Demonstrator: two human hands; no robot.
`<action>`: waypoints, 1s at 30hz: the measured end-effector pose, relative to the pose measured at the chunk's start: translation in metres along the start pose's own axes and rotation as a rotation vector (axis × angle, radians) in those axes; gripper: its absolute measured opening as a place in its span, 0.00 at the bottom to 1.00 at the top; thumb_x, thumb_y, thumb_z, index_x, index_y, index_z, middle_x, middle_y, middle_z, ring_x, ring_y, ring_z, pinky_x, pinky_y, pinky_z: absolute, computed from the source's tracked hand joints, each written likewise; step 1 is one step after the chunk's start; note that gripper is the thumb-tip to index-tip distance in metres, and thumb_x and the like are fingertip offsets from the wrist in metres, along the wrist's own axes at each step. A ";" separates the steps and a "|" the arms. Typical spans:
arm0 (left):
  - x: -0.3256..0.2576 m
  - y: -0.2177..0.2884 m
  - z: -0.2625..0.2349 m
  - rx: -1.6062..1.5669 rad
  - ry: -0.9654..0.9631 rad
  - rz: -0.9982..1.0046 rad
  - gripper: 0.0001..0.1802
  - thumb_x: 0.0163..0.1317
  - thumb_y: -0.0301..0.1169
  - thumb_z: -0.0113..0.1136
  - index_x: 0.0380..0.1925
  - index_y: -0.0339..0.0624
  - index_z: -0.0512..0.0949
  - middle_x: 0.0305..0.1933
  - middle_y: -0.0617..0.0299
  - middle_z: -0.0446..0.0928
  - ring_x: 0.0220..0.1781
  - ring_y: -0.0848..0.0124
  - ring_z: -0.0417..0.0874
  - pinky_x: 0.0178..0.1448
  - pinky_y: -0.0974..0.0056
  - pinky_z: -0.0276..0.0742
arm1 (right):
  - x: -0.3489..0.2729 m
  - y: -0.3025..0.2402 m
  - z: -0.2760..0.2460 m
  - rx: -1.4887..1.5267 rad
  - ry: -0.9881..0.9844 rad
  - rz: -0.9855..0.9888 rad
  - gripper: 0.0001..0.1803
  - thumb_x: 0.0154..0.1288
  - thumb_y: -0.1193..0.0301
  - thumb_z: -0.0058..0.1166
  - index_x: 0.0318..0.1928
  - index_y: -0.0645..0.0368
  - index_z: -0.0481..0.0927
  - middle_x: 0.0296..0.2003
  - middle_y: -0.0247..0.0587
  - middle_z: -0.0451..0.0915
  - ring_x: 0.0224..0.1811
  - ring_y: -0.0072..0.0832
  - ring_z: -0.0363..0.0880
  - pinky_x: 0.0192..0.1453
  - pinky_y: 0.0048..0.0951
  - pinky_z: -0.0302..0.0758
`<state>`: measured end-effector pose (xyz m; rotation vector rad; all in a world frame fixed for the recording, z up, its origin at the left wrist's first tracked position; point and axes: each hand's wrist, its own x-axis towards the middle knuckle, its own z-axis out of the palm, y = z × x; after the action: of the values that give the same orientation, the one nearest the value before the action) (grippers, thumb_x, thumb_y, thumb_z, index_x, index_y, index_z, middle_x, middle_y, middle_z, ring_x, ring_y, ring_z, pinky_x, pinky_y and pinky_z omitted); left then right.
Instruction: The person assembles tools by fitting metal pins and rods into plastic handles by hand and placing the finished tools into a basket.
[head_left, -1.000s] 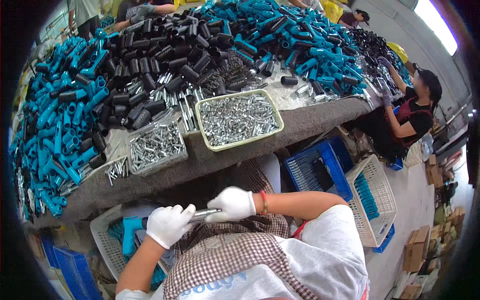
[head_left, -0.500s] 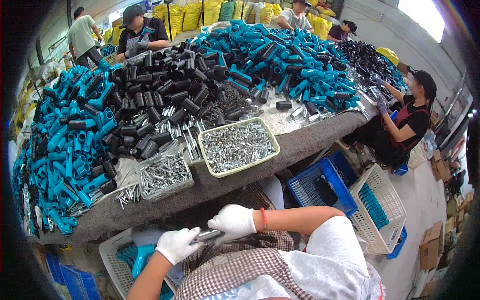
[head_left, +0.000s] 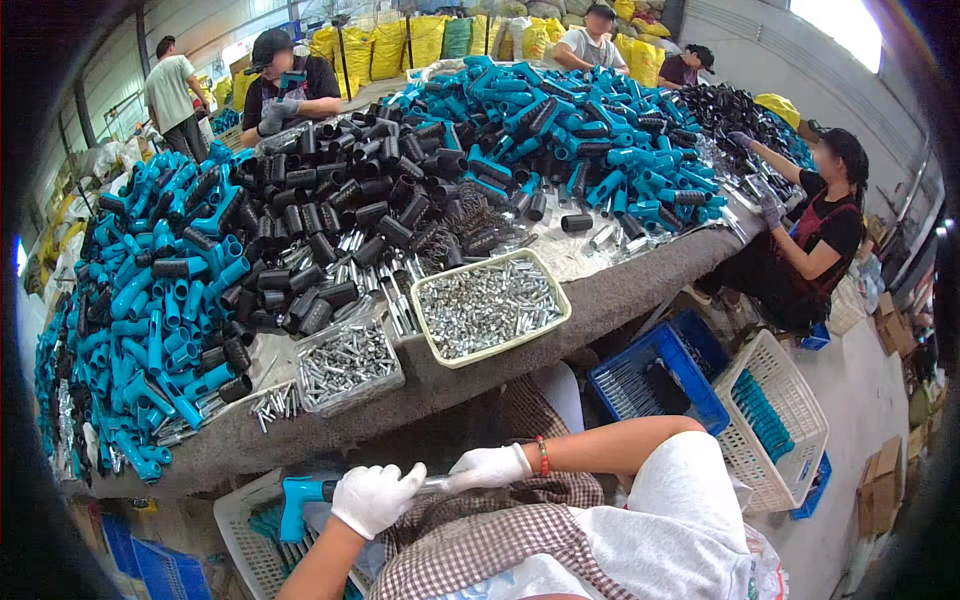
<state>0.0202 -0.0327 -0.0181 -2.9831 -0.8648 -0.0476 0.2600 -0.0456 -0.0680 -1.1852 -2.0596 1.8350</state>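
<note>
My gloved left hand (head_left: 378,499) is closed around a teal pistol-shaped handle (head_left: 293,506), which sticks out past its left side. From the other side of that fist a silver metal rod (head_left: 437,484) runs toward my gloved right hand (head_left: 489,469). The fingers of the right hand are closed on the rod's far end. Both hands are in front of my checked apron, below the table edge. What lies inside each fist is hidden. Beyond them on the table are a cream tray (head_left: 492,308) and a clear tray (head_left: 347,368), both full of small metal parts.
Heaps of teal handles (head_left: 150,300) and black sleeves (head_left: 330,215) cover the table. Below stand a white crate (head_left: 240,520) at left, a blue crate (head_left: 650,375) and another white crate (head_left: 765,410) at right. A co-worker (head_left: 815,230) sits at the right; others are farther back.
The right hand has moved right and slightly down, away from the left, with the rod between them. The left hand has shifted right, and more of the teal handle shows. The view has shifted slightly.
</note>
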 end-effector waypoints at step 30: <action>0.005 0.002 0.005 -0.106 -0.094 -0.056 0.23 0.52 0.44 0.63 0.50 0.57 0.75 0.25 0.64 0.75 0.26 0.65 0.82 0.27 0.60 0.76 | -0.017 -0.032 -0.008 -0.714 0.221 -0.225 0.27 0.63 0.45 0.53 0.33 0.61 0.76 0.21 0.52 0.79 0.24 0.48 0.80 0.29 0.44 0.75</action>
<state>0.0253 -0.0315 -0.0225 -3.0807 -0.9859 0.0473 0.2622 -0.0481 -0.0309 -1.1418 -2.6533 0.8311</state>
